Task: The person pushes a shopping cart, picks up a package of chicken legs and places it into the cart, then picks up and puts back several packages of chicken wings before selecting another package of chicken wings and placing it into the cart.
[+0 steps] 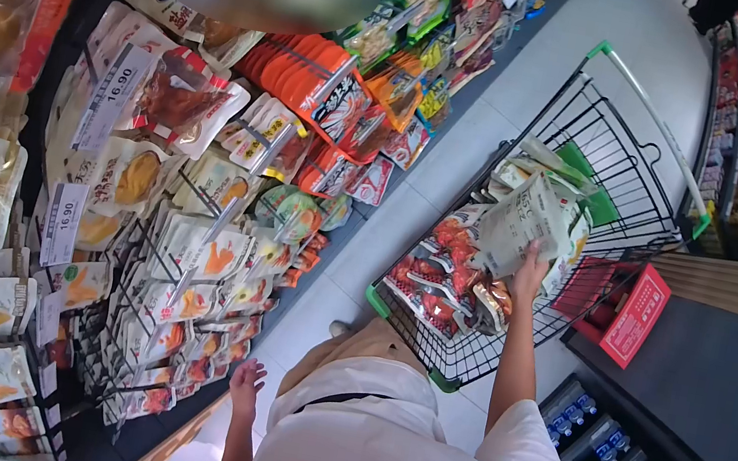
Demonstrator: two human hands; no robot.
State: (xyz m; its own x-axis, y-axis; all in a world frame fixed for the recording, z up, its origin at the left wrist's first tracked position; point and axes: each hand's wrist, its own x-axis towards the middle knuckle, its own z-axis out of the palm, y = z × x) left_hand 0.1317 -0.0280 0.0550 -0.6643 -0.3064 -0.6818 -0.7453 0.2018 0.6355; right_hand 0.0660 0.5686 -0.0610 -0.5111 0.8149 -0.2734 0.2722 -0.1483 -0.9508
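Here our right hand (pixel 530 269) holds a pale packet (pixel 521 220) at two o'clock, clear above the loaded cart (pixel 632 193), our left hand (pixel 247 379) spread open beside the rack (pixel 145 255).

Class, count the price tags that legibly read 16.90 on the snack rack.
2. The upper tag hangs among top packets; the lower tag sits below it. Others may be hidden.

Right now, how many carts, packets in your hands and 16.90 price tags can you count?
shopping cart: 1
white packet, held in the right hand: 1
packets in the left hand: 0
16.90 price tags: 2
Total: 4
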